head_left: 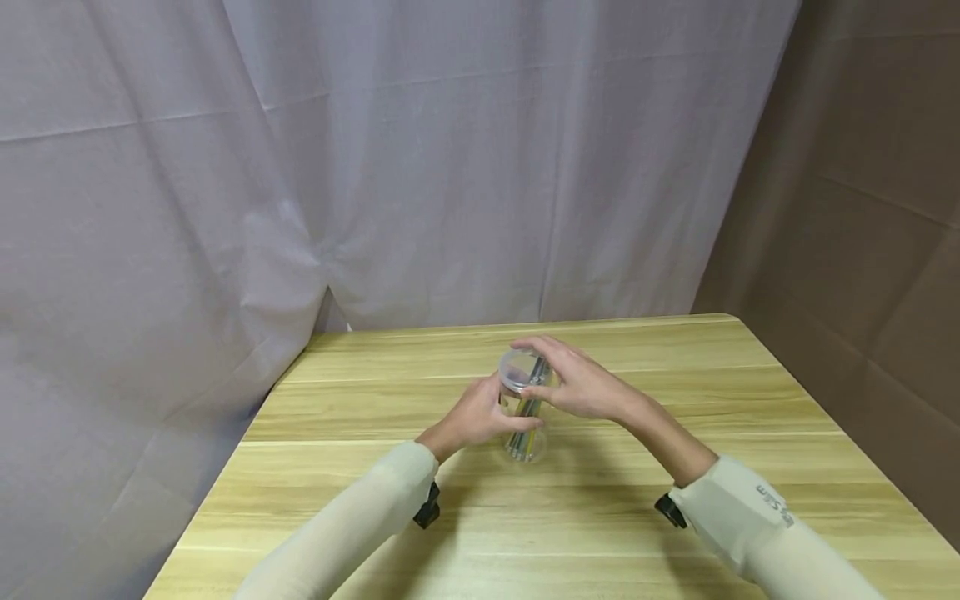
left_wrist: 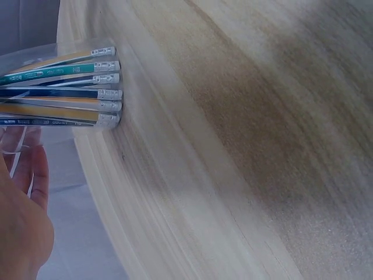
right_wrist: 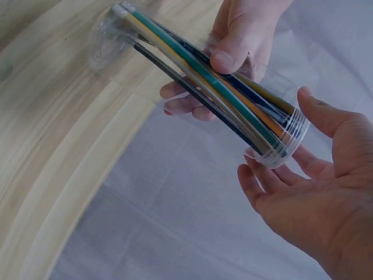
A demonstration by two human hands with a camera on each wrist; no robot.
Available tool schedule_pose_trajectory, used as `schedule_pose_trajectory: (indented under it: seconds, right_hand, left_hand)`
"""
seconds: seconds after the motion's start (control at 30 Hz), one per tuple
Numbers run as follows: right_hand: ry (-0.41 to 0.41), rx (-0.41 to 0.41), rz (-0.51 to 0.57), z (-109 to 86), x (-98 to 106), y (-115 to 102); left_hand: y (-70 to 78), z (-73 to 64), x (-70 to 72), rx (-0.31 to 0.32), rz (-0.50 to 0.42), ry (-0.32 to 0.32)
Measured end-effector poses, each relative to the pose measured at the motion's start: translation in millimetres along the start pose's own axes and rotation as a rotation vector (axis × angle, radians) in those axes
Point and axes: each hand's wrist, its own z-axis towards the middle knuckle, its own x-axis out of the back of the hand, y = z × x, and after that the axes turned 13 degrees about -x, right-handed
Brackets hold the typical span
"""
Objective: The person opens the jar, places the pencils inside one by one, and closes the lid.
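Note:
A clear plastic jar [right_wrist: 282, 87] holds several pencils [right_wrist: 201, 69] in green, yellow, dark blue and black. Its clear screw-type lid [right_wrist: 298, 137] is at the top in the head view. My left hand [head_left: 477, 415] grips the jar around its body, thumb across the near side. With fingers and thumb spread around the lid's edge, my right hand [head_left: 581, 383] holds the lid end. In the left wrist view, the metal-banded pencil ends point toward the jar's base. Part of the jar is hidden behind my hands.
Under the jar is a light wood-grain table [head_left: 360, 517] with a rounded far corner at right. A grey cloth [head_left: 450, 167] hangs behind it, and a brown cloth [head_left: 862, 250] on the right. Both forearms wear pale sleeves [head_left: 360, 517] with black wrist mounts [head_left: 427, 507].

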Motion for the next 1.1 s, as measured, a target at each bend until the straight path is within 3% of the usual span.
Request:
schedule_pose_trajectory:
  seconds: [0.53, 0.9, 1.1]
  right_hand:
    - [0.094, 0.005, -0.089, -0.3, -5.0, -2.6]
    - [0.042, -0.039, -0.026, -0.9, -1.2, 2.9]
    - [0.01, -0.035, -0.007, -3.9, -3.2, 15.3]
  left_hand:
    - [0.5, -2.1, 0.7, -0.018, 0.008, 0.002]
    - [-1.3, -1.2, -1.4, 0.002, 0.043, -0.008]
    - [-1.7, -2.6, -4.2, 0.024, -0.032, -0.043]
